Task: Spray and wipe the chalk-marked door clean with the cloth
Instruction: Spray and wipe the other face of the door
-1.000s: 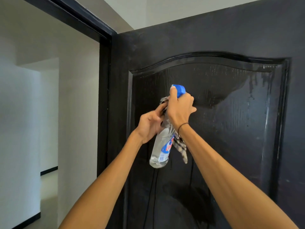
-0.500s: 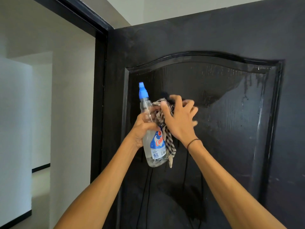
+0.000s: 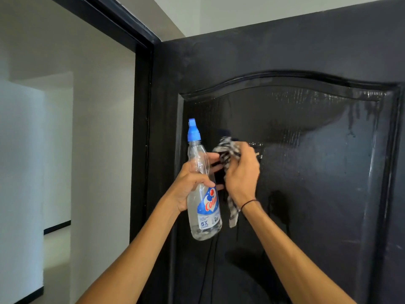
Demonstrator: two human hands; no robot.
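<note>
black door (image 3: 306, 172) wet and streaked, white hallway wall (image 3: 98, 128) left, hands clamped on spray bottle (image 3: 203, 207) and cloth (image 3: 226, 150)

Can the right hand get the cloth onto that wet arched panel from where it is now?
Probably yes. The right hand already grips the striped cloth just in front of the door panel, and the spray bottle in the left hand sits off to the side, not between them.

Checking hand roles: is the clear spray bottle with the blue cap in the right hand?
No, the left hand grips the clear spray bottle.
</note>
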